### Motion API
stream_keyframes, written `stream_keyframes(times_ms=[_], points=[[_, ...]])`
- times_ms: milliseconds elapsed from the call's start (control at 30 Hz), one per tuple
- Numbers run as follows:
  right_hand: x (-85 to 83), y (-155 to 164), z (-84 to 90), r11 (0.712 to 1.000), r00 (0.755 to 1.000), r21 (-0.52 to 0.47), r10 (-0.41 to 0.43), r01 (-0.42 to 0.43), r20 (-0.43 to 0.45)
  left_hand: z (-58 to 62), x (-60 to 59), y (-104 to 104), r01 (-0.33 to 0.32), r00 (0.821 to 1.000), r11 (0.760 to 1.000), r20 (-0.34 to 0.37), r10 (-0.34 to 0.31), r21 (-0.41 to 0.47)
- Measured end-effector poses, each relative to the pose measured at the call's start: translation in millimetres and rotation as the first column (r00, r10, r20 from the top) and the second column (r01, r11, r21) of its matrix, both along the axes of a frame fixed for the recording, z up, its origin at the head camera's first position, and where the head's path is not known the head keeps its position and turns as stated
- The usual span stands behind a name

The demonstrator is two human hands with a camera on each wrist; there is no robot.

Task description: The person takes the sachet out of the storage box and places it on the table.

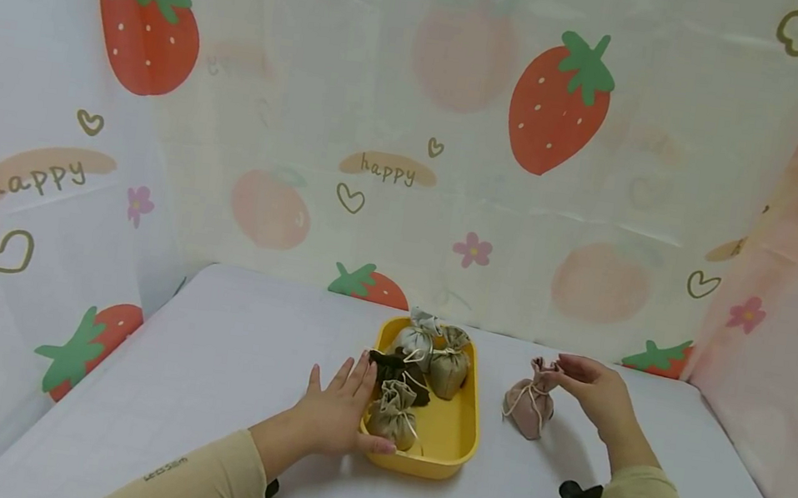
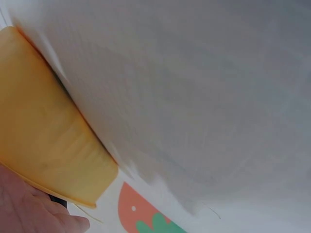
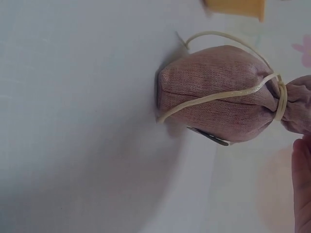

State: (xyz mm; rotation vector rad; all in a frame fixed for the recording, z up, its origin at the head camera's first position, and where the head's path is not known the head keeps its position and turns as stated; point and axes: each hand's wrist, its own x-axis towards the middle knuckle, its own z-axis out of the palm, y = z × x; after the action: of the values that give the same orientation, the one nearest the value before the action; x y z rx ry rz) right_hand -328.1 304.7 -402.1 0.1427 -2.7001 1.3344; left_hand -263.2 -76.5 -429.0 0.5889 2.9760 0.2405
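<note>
A yellow tray point(image 1: 454, 433) sits mid-table and holds several drawstring pouches: a grey one point(image 1: 417, 340), an olive one point(image 1: 449, 367), a dark one point(image 1: 393, 366) and a khaki one point(image 1: 393, 418). My left hand point(image 1: 344, 402) lies flat against the tray's left side with straight, spread fingers and its thumb on the front rim. The left wrist view shows the tray wall point(image 2: 43, 136) just above that hand point(image 2: 29, 211). To the right of the tray a pink pouch point(image 1: 529, 408) stands on the table. My right hand point(image 1: 589, 383) pinches its gathered top. In the right wrist view the pink pouch point(image 3: 218, 92) fills the centre.
The white table point(image 1: 203, 358) is walled on three sides by a strawberry-print curtain point(image 1: 411, 158). A black wrist strap point(image 1: 580, 497) sits at my right sleeve. A corner of the tray point(image 3: 238, 6) shows at the top of the right wrist view.
</note>
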Motion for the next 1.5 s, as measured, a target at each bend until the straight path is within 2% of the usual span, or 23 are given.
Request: stream_keyframes(times_ms=[300,567,767,1000,1200,1367,1500], points=[[4.3,-6.2,16.0,1.0,0.999,-0.019,0.018,-0.019,-0.043,-0.7,-0.6,0.1,0.001,1.0,1.0,0.001,-0.001,0.006],[7.8,-29.2,31.4,0.993,0.993,-0.053,0.099,-0.102,-0.062,-3.0,-2.6,-0.2,-0.004,1.0,1.0,-0.003,0.004,-0.008],[14.2,-53.7,38.9,0.981,0.983,-0.072,0.18,-0.182,-0.03,-3.7,-3.1,0.0,-0.006,1.0,1.0,0.0,0.006,-0.001],[26.1,-83.1,45.4,0.94,0.947,-0.115,0.32,-0.32,-0.016,-4.3,-3.6,0.4,-0.005,1.0,1.0,0.004,0.005,-0.004],[36.7,-104.6,48.8,0.915,0.919,-0.097,0.393,-0.391,0.006,-3.4,-2.9,0.0,-0.001,1.0,1.0,-0.001,0.001,0.001],[42.0,-117.8,46.8,0.881,0.888,-0.146,0.459,-0.45,0.032,0.3,-0.9,0.4,0.005,1.0,1.0,0.003,-0.005,0.0],[42.3,-126.9,43.2,0.864,0.865,-0.09,0.5,-0.496,0.034,3.5,1.3,0.4,0.008,1.0,1.0,0.013,-0.008,0.002]])
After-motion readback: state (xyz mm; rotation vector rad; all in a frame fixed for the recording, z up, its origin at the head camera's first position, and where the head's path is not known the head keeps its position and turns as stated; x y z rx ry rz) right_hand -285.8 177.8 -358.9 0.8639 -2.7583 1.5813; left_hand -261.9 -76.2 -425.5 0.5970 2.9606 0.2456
